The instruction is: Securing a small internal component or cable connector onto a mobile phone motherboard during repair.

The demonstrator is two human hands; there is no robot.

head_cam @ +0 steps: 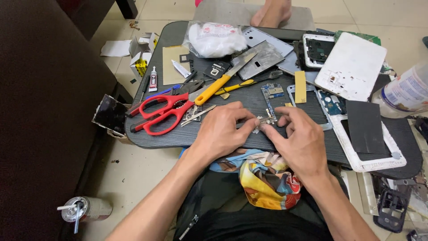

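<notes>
Both hands' grip, left hand (221, 130) and right hand (299, 142), pinches the small metal part (263, 122) between fingertips.

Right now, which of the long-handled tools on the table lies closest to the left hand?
The red-handled scissors: their blades end just left of the left hand. The yellow-handled scraper and the yellow-handled screwdriver lie farther back on the table.

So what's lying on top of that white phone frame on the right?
A flat black rectangular sheet lies across the white phone frame, covering most of its opening. Whatever is under the sheet is hidden. The left hand and right hand pinch a small metal part nearby.
</notes>
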